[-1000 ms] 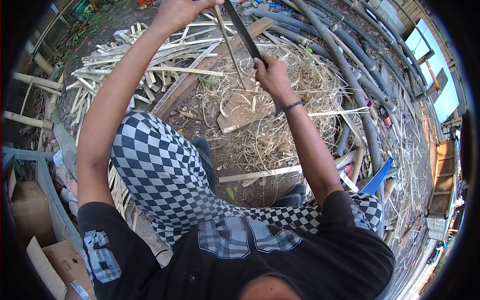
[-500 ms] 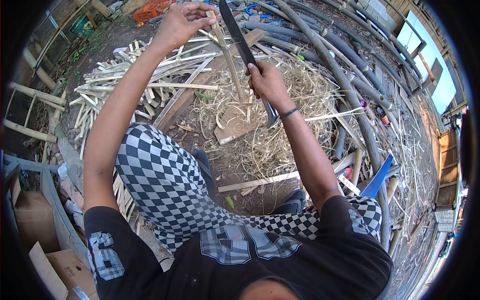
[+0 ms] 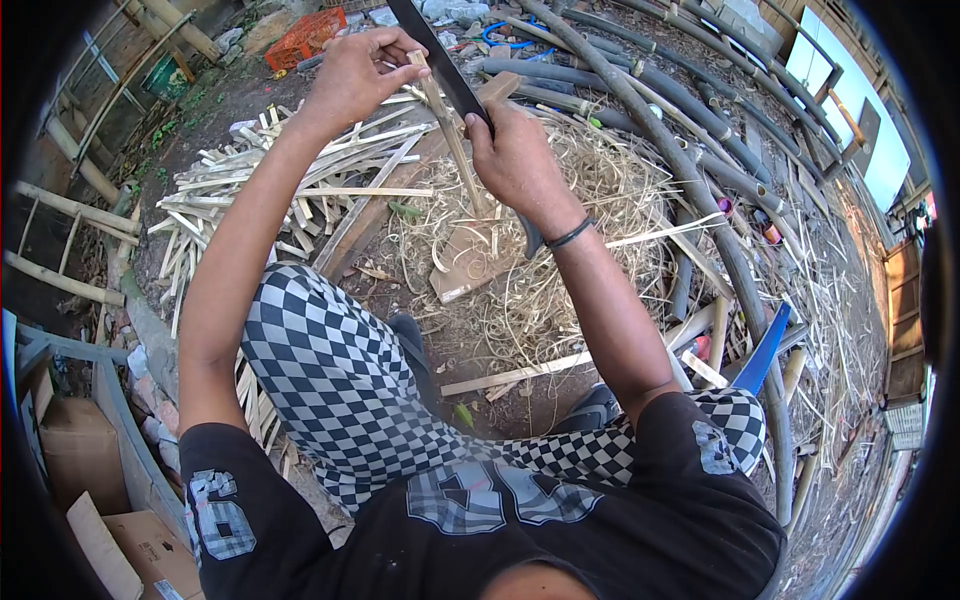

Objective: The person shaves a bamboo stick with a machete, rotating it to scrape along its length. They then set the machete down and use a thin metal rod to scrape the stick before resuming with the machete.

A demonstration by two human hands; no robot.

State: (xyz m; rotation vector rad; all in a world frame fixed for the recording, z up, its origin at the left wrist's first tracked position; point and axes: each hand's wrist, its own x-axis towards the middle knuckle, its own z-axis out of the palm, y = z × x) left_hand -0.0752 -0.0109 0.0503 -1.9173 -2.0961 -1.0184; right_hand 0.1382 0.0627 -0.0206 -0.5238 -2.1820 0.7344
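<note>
Between thumb and fingers, my left hand (image 3: 362,75) pinches the top of a bamboo strip (image 3: 452,135), which stands slanted with its foot on a flat wooden board (image 3: 462,270). My right hand (image 3: 518,165) is wrapped round the handle of a machete (image 3: 440,58). The long dark blade points up and to the left, passing close beside the strip's upper part. Below my right wrist the curved end of the handle shows. Curly bamboo shavings (image 3: 560,260) lie around the board.
A pile of split bamboo strips (image 3: 300,180) lies to the left, beside a long plank (image 3: 365,225). Dark poles (image 3: 690,150) stretch along the right. A blue saw blade (image 3: 765,350) rests near my right knee. An orange crate (image 3: 305,40) stands at the back left.
My right hand and the machete have moved up and left, bringing the blade closer to the strip's top. My left hand still pinches the strip, slightly lower in view.
</note>
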